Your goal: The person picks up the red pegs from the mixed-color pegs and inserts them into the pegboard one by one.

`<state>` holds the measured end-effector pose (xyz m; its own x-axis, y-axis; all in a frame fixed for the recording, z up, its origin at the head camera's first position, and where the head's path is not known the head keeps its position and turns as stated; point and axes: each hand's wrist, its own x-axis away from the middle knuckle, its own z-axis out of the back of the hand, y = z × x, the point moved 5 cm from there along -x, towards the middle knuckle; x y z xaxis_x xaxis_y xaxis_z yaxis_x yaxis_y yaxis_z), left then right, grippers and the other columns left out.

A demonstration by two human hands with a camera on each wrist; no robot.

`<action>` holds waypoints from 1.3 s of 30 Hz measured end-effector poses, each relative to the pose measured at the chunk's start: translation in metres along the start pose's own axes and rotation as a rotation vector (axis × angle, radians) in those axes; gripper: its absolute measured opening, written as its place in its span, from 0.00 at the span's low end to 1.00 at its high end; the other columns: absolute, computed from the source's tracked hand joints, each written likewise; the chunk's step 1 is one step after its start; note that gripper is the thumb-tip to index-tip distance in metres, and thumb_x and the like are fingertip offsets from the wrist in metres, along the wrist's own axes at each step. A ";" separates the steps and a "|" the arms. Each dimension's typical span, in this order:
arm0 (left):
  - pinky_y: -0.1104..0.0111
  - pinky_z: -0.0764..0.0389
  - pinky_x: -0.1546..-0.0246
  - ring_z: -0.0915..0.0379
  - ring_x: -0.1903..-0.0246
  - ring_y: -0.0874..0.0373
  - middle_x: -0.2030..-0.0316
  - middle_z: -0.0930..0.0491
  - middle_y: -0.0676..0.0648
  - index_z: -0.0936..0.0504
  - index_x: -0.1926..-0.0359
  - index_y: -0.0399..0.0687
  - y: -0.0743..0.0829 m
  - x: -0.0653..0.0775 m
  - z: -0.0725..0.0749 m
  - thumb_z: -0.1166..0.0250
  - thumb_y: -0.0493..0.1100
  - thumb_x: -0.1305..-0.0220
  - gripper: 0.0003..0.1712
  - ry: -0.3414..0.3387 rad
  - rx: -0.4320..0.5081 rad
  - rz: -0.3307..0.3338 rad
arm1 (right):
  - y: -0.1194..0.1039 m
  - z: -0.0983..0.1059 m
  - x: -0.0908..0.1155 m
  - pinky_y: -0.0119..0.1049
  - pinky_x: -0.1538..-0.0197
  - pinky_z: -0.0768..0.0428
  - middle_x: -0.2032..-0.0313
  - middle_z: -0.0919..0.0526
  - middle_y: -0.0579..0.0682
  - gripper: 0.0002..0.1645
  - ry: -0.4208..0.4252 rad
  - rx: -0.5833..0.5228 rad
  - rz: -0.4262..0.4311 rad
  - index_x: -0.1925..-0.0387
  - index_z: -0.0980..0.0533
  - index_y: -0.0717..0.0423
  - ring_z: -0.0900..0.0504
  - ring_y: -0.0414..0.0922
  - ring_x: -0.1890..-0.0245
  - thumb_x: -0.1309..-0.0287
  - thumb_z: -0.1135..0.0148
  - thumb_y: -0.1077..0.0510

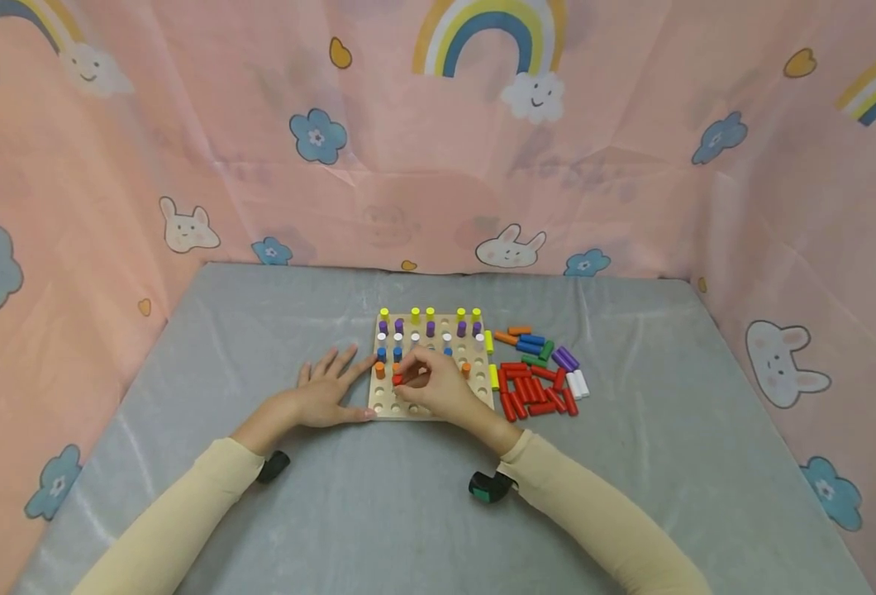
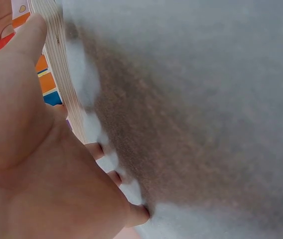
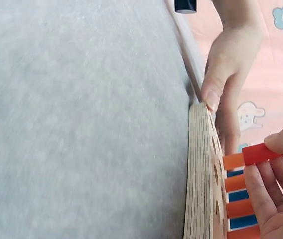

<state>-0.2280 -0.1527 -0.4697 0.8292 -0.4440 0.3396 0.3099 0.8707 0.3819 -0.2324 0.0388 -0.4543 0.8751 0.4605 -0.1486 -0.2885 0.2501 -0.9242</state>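
Note:
A wooden pegboard (image 1: 374, 403) lies on the table, its pegs standing in rows of yellow, purple, white, blue and orange. Between thumb and fingers my right hand (image 1: 441, 387) pinches a red peg (image 3: 256, 154) over the board's front left part, close to the orange pegs (image 3: 234, 183). My left hand (image 1: 322, 395) lies spread at the board's left side, thumb at the front corner and a forefinger along the edge. In the right wrist view the left thumb (image 3: 212, 97) touches the board's corner. The right hand hides some holes and pegs behind it.
Right of the board lies a pile of loose red pegs (image 1: 530, 390). Around it are a few orange, blue, green, purple and white pegs (image 1: 578, 383). Two yellow pegs (image 1: 493, 378) lie along the board's right edge. Grey cloth (image 1: 378, 512) covers the table; a patterned pink curtain (image 1: 408, 207) surrounds it.

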 end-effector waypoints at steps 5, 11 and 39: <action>0.27 0.64 0.33 0.73 0.23 0.31 0.20 0.65 0.38 0.56 0.20 0.60 0.000 0.000 0.000 0.39 0.69 0.38 0.54 -0.004 0.004 0.001 | -0.002 -0.006 -0.002 0.31 0.54 0.15 0.60 0.18 0.57 0.10 -0.009 -0.011 0.031 0.62 0.22 0.58 0.16 0.47 0.58 0.46 0.30 0.68; 0.26 0.64 0.33 0.72 0.23 0.31 0.20 0.64 0.38 0.56 0.20 0.60 0.000 0.001 0.000 0.39 0.69 0.37 0.54 -0.002 0.001 -0.002 | 0.000 -0.012 -0.005 0.31 0.54 0.15 0.59 0.18 0.57 0.10 -0.001 -0.006 0.033 0.61 0.22 0.59 0.16 0.49 0.57 0.45 0.31 0.67; 0.27 0.64 0.33 0.73 0.23 0.31 0.20 0.64 0.38 0.56 0.20 0.60 -0.001 0.001 -0.001 0.40 0.69 0.37 0.54 0.008 0.008 -0.009 | -0.003 -0.027 -0.003 0.26 0.59 0.17 0.62 0.14 0.51 0.09 0.082 0.197 0.130 0.61 0.20 0.56 0.14 0.42 0.62 0.44 0.30 0.65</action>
<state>-0.2270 -0.1544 -0.4704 0.8302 -0.4503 0.3288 0.3136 0.8647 0.3923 -0.2236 0.0132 -0.4606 0.8521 0.4307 -0.2974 -0.4638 0.3579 -0.8105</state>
